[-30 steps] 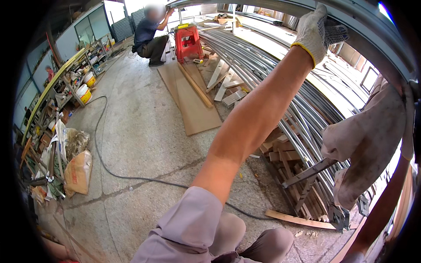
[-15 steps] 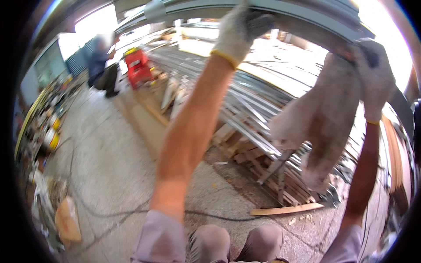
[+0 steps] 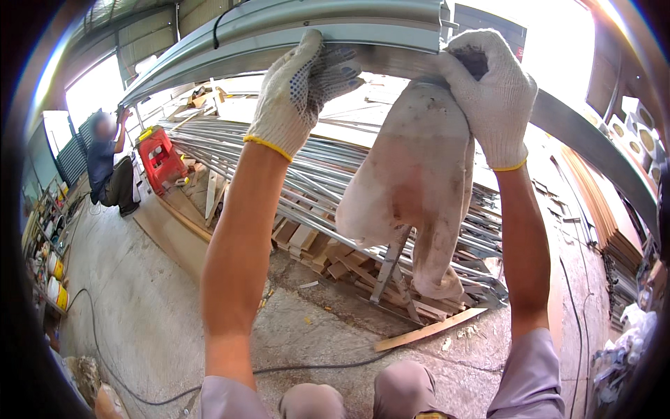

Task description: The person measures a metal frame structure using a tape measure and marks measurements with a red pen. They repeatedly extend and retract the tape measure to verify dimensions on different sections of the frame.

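Observation:
A long silver-grey metal profile spans the top of the view. My left hand, in a white knit glove with blue dots and a yellow cuff, is at its lower edge. The thumb points up against the metal and the loosely spread fingers point right. By the profile's right end, my right hand, gloved the same way, is closed with curled fingers on a stained whitish rag. The rag hangs down in folds to the left of that wrist. Its top lies close under the profile, and the glove covers part of it.
Behind the rag lies a stack of long metal bars, with wood offcuts underneath. A red stand and a crouching person are at the far left, near the profile's far end. A black cable crosses the concrete floor.
The view has swung, showing more of the profile and its right end. Both hands and the rag appear farther left. My left hand's fingers now look more spread; the rag stays with my right hand.

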Motion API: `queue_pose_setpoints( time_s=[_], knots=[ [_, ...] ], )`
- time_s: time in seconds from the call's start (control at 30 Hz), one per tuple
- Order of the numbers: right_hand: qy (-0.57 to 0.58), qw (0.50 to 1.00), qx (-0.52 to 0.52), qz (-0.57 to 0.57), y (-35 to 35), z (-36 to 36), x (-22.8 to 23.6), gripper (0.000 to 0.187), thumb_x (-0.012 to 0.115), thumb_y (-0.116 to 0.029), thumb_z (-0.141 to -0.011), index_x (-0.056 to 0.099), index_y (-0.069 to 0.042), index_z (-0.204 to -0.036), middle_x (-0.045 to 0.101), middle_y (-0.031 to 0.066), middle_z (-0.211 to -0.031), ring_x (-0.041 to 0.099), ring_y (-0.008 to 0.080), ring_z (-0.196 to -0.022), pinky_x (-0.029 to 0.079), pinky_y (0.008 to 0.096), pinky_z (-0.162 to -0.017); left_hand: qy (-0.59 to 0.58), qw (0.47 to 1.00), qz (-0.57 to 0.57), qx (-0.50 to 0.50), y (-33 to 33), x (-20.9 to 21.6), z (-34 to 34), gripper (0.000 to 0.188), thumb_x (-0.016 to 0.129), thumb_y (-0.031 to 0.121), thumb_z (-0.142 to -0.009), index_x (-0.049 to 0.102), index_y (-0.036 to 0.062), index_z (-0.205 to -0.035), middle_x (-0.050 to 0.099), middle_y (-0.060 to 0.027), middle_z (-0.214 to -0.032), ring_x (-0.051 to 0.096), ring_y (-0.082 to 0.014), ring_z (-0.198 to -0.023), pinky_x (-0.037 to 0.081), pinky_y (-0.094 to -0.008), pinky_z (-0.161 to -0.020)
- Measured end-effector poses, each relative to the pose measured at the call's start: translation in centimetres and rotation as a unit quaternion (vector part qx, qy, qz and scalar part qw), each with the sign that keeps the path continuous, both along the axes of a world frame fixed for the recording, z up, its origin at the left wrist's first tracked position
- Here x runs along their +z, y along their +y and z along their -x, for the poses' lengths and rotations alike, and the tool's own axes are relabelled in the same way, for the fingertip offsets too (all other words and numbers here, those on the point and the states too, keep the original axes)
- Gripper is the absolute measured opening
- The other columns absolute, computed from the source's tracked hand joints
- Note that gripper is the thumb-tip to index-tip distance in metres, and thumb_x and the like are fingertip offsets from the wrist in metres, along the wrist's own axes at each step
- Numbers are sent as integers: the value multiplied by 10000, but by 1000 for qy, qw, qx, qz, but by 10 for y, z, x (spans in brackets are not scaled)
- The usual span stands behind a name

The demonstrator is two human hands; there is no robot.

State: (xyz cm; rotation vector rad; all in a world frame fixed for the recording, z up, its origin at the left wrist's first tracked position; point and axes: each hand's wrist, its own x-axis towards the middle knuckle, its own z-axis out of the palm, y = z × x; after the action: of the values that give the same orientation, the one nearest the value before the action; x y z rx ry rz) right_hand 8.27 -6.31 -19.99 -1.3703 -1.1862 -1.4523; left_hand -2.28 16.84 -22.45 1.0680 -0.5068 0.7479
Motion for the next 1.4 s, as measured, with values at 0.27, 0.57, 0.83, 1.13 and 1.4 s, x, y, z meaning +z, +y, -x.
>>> queue_pose_setpoints(
  time_s=[0.27,0.57,0.83,1.13,1.4],
  knots=[
    [95,993,-22,65,-10,17,11,187,866,-159,-815,723,-104,-922,744,5,-834,717,95,-738,568,244,-691,28,999,24,34,-20,9,3,351,627,273,-1045,627,-58,-1161,727,-156,-1011,753,-227,-889,661,-366,-831],
    [190,960,62,198,-25,23,44,190,853,-55,-822,691,-60,-920,738,86,-823,725,169,-676,582,290,-605,268,939,186,110,-76,66,34,387,644,250,-1038,613,-95,-1210,740,-185,-1046,759,-257,-951,651,-385,-867],
    [362,882,53,297,-49,31,83,185,803,-143,-836,644,-97,-919,691,79,-825,687,296,-703,544,384,-632,340,863,374,-5,-92,112,46,326,627,100,-1023,585,-73,-1296,687,-217,-1227,717,-300,-1086,625,-410,-922],
    [653,668,37,355,-163,110,149,219,820,-202,-848,649,-72,-889,692,132,-763,701,312,-693,545,397,-648,360,723,588,34,-102,145,26,429,489,335,-1083,624,16,-1337,633,-192,-1379,631,-356,-1212,499,-504,-1081],
    [660,649,73,371,-175,55,207,178,797,-138,-869,647,-46,-900,704,135,-770,717,249,-680,545,351,-635,406,710,562,120,-109,147,15,616,576,551,-1017,555,80,-1414,605,-157,-1413,568,-345,-1301,498,-494,-1085]
  ],
)
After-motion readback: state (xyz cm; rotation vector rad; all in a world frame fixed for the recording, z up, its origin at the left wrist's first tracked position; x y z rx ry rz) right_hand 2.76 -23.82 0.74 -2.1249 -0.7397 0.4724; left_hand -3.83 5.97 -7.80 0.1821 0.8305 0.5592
